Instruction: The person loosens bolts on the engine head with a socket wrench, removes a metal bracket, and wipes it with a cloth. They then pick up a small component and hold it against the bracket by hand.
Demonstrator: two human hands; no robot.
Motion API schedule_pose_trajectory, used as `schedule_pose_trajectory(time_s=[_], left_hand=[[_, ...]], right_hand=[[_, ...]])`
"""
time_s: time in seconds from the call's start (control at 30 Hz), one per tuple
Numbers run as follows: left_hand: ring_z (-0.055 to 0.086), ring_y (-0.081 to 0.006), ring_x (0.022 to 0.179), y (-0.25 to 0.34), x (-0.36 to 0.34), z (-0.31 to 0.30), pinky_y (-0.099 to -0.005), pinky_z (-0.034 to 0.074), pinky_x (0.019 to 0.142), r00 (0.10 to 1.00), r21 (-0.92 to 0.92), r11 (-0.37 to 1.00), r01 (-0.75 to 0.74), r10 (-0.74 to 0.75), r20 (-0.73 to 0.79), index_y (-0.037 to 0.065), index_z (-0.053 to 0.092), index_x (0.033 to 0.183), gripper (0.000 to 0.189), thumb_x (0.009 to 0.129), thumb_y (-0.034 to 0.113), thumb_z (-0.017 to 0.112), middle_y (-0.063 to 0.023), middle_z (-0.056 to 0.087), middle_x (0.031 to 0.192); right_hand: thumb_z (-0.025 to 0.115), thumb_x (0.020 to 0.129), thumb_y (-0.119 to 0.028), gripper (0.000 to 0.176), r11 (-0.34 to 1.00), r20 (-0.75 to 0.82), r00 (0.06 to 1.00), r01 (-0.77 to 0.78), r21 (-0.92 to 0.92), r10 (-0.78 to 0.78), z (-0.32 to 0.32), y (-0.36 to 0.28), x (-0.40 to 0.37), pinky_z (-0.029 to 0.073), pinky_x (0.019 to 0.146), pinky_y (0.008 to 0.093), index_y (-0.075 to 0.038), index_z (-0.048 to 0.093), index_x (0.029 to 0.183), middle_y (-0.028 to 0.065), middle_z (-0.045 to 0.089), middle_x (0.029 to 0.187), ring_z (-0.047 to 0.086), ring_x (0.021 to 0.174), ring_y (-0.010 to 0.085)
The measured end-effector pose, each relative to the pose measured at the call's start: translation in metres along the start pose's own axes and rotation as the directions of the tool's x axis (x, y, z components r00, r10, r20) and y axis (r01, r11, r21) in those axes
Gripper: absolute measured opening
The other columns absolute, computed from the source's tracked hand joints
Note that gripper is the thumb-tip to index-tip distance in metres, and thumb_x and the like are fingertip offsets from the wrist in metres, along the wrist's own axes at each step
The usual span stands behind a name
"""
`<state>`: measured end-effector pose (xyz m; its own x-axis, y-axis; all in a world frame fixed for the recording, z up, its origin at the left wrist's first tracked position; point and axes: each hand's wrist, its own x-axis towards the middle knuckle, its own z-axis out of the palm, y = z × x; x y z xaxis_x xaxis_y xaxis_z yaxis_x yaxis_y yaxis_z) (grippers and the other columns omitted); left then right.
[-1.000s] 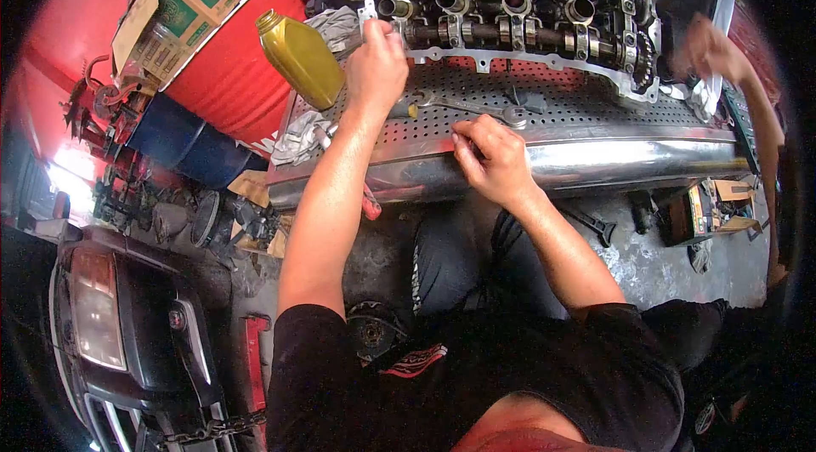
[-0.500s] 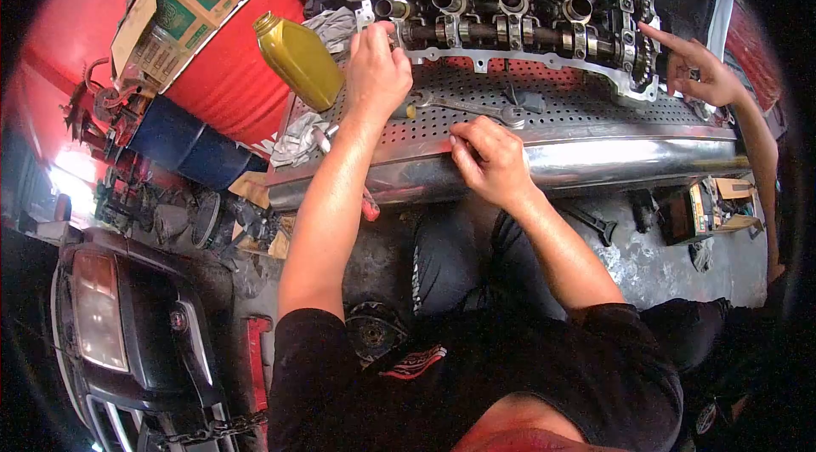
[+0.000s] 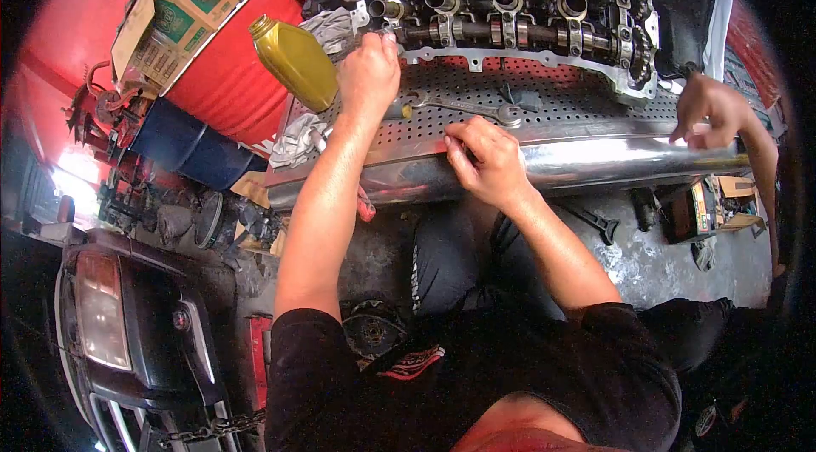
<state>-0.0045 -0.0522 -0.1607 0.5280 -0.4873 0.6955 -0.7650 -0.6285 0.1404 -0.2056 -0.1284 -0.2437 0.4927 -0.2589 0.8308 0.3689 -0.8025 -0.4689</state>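
A cylinder head with camshafts (image 3: 501, 1) lies on the perforated metal bench top (image 3: 459, 82). At its near left corner is my left hand (image 3: 370, 73), fingers curled closed; whatever they may hold is hidden. My right hand (image 3: 489, 159) rests at the bench's rounded front edge, thumb and fingers drawn together, and I cannot see anything in it. A combination wrench (image 3: 476, 108) lies between my hands and the cylinder head. Just behind my left wrist is the yellow-ended handle of a tool (image 3: 401, 108), partly covered.
Left of my left hand stands an olive-gold oil bottle (image 3: 295, 63), with rags (image 3: 299, 139) by it. A red drum (image 3: 234, 90) carries a cardboard box (image 3: 174, 22). Another person's hand (image 3: 712, 112) hovers at the bench's right end. A car front (image 3: 140, 316) is lower left.
The other person's hand has pulled back from the cylinder head and dropped toward the bench edge, no longer pointing. My left hand has shifted slightly down and left; my right hand barely moved.
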Motion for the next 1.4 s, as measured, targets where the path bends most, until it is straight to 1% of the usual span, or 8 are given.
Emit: schedule_pose_trajectory(time_s=[0.23,0.33,0.43,0.53,0.7,0.93,1.27,1.4], left_hand=[[0.064,-0.0483,0.074,0.004,-0.004,0.01,-0.0535,0.05,0.066,0.986,-0.142,0.977,0.159,-0.164,-0.028,-0.001,0.056,0.083,0.035,0.093,0.033,0.062,-0.0258,0.064,0.072],[0.062,-0.0215,0.056,-0.001,-0.012,-0.031,-0.0352,0.05,0.053,0.921,-0.412,0.83,0.377,-0.287,0.264,0.002,0.06,0.086,0.028,0.098,0.026,0.057,-0.0103,0.064,0.066],[0.059,-0.0161,0.066,-0.024,-0.042,-0.069,-0.0316,0.052,0.06,0.774,-0.743,0.267,0.614,-0.016,0.633,0.0,0.058,0.108,0.028,0.102,0.027,0.052,-0.0074,0.061,0.082],[0.06,-0.0167,0.074,-0.015,-0.072,-0.097,-0.0338,0.053,0.066,0.688,-0.701,0.034,0.712,0.161,0.707,-0.001,0.056,0.113,0.032,0.101,0.029,0.053,-0.0082,0.062,0.088],[0.059,-0.0212,0.081,-0.003,-0.087,-0.099,-0.0333,0.049,0.067,0.682,-0.667,-0.226,0.71,0.454,0.573,-0.006,0.057,0.111,0.036,0.102,0.028,0.046,-0.0142,0.061,0.09],[0.058,-0.0218,0.077,-0.001,-0.097,-0.104,-0.0333,0.048,0.063,0.717,-0.704,-0.23,0.672,0.438,0.541,-0.006,0.057,0.11,0.036,0.102,0.026,0.042,-0.0153,0.06,0.088],[0.06,-0.0162,0.083,-0.019,-0.102,-0.098,-0.03,0.049,0.066,0.68,-0.72,-0.174,0.672,0.53,0.506,-0.005,0.056,0.12,0.034,0.102,0.024,0.05,-0.0106,0.063,0.099],[0.061,-0.0153,0.085,-0.02,-0.104,-0.097,-0.0288,0.049,0.067,0.695,-0.752,-0.156,0.64,0.535,0.48,-0.004,0.055,0.12,0.034,0.101,0.024,0.053,-0.0099,0.063,0.1]], right_hand=[[0.068,0.081,-0.008,0.014,1.0,0.011,1.0,-0.01,-0.013,0.01,-0.001,0.001,-0.002,0.054,0.065,0.0381,-0.006,0.065,0.094,0.0096,0.061,0.079,0.064,0.072,0.0292],[0.069,0.084,-0.011,0.016,1.0,0.026,1.0,-0.011,0.001,0.011,-0.002,0.002,-0.002,0.054,0.067,0.0383,-0.006,0.064,0.098,0.0098,0.063,0.082,0.065,0.074,0.029],[0.07,0.086,-0.018,0.03,0.998,0.006,0.998,-0.065,0.014,0.065,0.002,-0.001,0.002,0.055,0.072,0.0397,-0.007,0.062,0.113,0.0125,0.066,0.09,0.067,0.079,0.0309],[0.084,0.073,-0.03,0.093,0.912,0.211,0.945,-0.302,0.278,0.249,-0.001,-0.01,0.015,0.053,0.087,0.0382,-0.01,0.034,0.149,0.0179,0.058,0.131,0.065,0.101,0.0294],[0.085,0.07,-0.025,0.091,0.922,0.11,0.991,0.022,0.386,-0.07,0.004,-0.036,0.028,0.048,0.097,0.0381,-0.009,0.04,0.147,0.0165,0.056,0.135,0.061,0.112,0.0298],[0.085,0.072,-0.023,0.083,0.801,0.219,0.968,-0.224,0.555,0.119,-0.001,-0.059,0.018,0.051,0.094,0.0361,-0.008,0.045,0.144,0.0129,0.059,0.128,0.06,0.112,0.023],[0.082,0.074,-0.01,0.066,0.869,0.129,0.992,-0.079,0.489,0.017,0.009,-0.061,0.018,0.049,0.093,0.0308,-0.006,0.054,0.134,0.009,0.06,0.128,0.058,0.096,0.013],[0.081,0.071,-0.007,0.06,0.911,0.025,0.998,0.042,0.41,-0.057,0.011,-0.065,0.018,0.053,0.092,0.0373,-0.007,0.058,0.126,0.0123,0.063,0.121,0.064,0.108,0.0257]])
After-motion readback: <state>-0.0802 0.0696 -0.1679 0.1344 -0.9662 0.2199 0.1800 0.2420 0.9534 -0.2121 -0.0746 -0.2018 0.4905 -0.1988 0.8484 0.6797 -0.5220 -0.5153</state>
